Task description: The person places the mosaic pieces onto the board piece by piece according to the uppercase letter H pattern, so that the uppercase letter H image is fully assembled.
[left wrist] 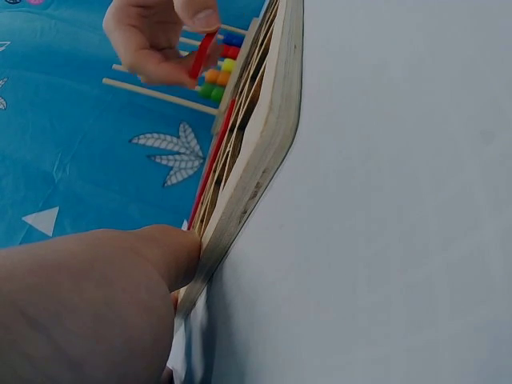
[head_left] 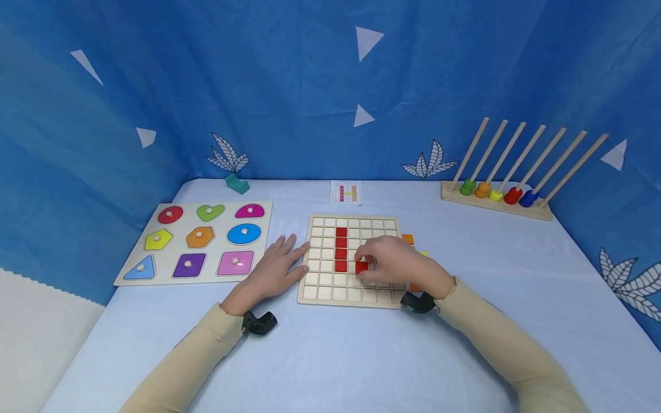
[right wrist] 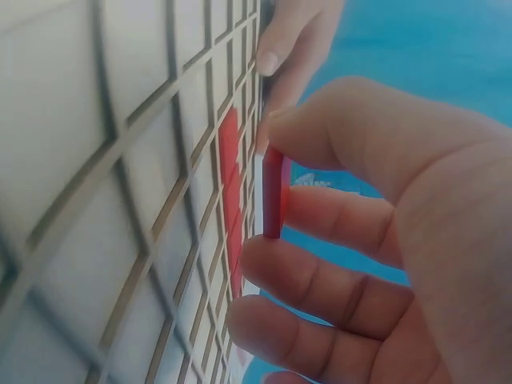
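A wooden grid board (head_left: 325,293) lies on the table, with several red tiles (head_left: 341,252) in one column left of its middle. My right hand (head_left: 397,261) is over the board and pinches a red square tile (right wrist: 273,196) between thumb and fingertips. That tile is held on edge, off the grid, to the right of the red column. At the board's left edge rests my left hand (head_left: 277,268), fingers spread and fairly straight; its thumb (left wrist: 172,248) touches the frame in the left wrist view. The right hand hides part of the board's right side.
Orange tiles (head_left: 408,238) and a yellow tile (head_left: 424,253) lie beside the board's right edge, partly hidden. A pattern card (head_left: 345,193) lies behind it. A shape puzzle (head_left: 170,275) is at left, a teal block (head_left: 237,184) behind it, and a peg stand with beads (head_left: 496,205) at back right.
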`<state>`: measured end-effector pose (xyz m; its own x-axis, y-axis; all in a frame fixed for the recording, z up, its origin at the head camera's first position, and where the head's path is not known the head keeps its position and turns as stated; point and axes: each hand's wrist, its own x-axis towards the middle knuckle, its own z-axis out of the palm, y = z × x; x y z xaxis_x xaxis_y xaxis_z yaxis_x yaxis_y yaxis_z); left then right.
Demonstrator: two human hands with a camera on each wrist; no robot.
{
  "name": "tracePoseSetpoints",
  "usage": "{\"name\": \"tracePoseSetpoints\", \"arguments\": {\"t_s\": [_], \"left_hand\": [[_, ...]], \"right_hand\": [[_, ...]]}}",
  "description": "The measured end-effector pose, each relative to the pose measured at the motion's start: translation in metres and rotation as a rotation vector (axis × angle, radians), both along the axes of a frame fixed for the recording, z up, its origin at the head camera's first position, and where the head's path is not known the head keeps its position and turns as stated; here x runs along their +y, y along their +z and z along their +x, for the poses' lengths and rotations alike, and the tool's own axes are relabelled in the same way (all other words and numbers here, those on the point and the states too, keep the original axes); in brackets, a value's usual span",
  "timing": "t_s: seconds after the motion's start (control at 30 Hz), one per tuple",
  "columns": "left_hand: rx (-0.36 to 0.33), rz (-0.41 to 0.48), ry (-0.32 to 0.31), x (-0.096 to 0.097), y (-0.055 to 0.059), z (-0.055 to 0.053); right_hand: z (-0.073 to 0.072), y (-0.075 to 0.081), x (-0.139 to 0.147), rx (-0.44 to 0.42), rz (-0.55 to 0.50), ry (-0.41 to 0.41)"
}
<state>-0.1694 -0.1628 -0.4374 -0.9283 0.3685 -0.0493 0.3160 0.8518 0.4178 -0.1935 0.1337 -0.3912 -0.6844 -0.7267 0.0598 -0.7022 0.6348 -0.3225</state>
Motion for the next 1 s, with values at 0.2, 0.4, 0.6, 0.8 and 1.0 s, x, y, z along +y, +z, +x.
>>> {"name": "tracePoseSetpoints", "arguments": {"t_s": [0.2, 0.4, 0.6, 0.8, 1.0], "left_hand": [[-0.007, 0.001, 0.01, 0.0, -0.001, 0.0], [-0.006, -0.002, 0.01, 0.0, -0.001, 0.001], [0.0, -0.007, 0.006, 0.0, -0.001, 0.0], [0.001, 0.0, 0.004, -0.001, -0.001, 0.0], [-0.003, 0.0, 0.003, -0.001, -0.001, 0.0]], "right_hand": [[-0.003, -0.002, -0.017, -0.016, 0.0, 0.022], [-0.002, -0.004, -0.029, -0.033, 0.019, 0.02], [-0.002, -0.005, -0.034, -0.035, 0.003, 0.037], [-0.002, -0.008, -0.036, -0.027, -0.006, 0.052], [-0.003, -0.012, -0.037, -0.019, -0.01, 0.061]]}}
